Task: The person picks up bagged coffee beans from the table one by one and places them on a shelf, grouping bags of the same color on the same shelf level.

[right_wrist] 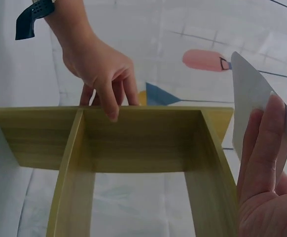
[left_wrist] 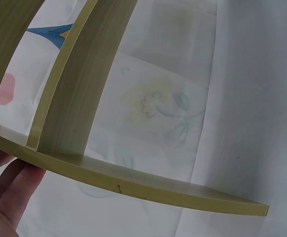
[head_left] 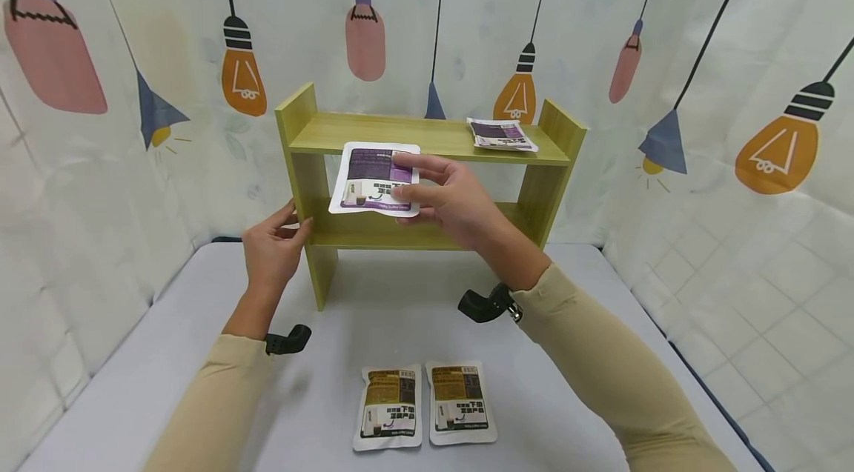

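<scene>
A flat white pouch with a purple printed label (head_left: 373, 179) is pinched between the thumb and fingers of my right hand (head_left: 443, 194), in front of the left part of a two-tier wooden shelf (head_left: 394, 133). In the right wrist view, the plain pale back of the pouch (right_wrist: 247, 89) faces the camera. My left hand (head_left: 276, 246) grips the shelf's left side panel (head_left: 323, 272), with the thumb on the inner side and fingers on the outer side. Toward the right end of the top board lie purple-labelled pouches (head_left: 503, 135), overlapping.
Two white pouches with brown labels, a left one (head_left: 389, 409) and a right one (head_left: 462, 403), lie side by side on the white table (head_left: 534, 390) near its front. Behind the shelf hangs a pale curtain (head_left: 427, 12) printed with lamps.
</scene>
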Demonstrator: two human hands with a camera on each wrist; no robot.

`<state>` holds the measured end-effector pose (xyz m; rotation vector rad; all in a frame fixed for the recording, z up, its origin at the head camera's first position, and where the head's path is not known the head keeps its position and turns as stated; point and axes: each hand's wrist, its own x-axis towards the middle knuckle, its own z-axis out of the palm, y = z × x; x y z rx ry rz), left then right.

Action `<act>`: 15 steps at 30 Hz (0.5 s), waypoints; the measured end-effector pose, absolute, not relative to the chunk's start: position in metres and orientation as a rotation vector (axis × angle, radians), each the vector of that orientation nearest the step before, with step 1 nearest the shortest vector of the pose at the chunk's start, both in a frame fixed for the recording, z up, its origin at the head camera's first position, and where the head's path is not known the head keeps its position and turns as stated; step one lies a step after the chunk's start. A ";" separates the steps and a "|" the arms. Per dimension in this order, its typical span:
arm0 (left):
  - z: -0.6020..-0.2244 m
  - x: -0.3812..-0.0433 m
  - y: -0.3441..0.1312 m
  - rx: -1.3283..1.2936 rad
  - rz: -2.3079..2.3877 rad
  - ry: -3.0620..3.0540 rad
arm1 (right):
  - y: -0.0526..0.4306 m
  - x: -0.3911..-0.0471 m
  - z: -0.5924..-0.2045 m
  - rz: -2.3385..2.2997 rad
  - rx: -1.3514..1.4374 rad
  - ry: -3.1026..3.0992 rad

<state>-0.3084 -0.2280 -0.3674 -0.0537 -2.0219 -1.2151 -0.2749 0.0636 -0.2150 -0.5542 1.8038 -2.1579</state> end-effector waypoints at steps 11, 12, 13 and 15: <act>-0.368 -0.307 -0.228 -0.053 -1.248 -2.031 | 0.058 -0.287 -0.208 -2.201 -0.539 1.772; -0.368 -0.307 -0.228 -0.051 -1.251 -2.032 | 0.058 -0.288 -0.207 -2.206 -0.537 1.766; -0.367 -0.307 -0.228 -0.048 -1.250 -2.036 | 0.057 -0.288 -0.206 -2.209 -0.535 1.763; -0.367 -0.307 -0.228 -0.041 -1.245 -2.044 | 0.056 -0.290 -0.205 -2.215 -0.524 1.765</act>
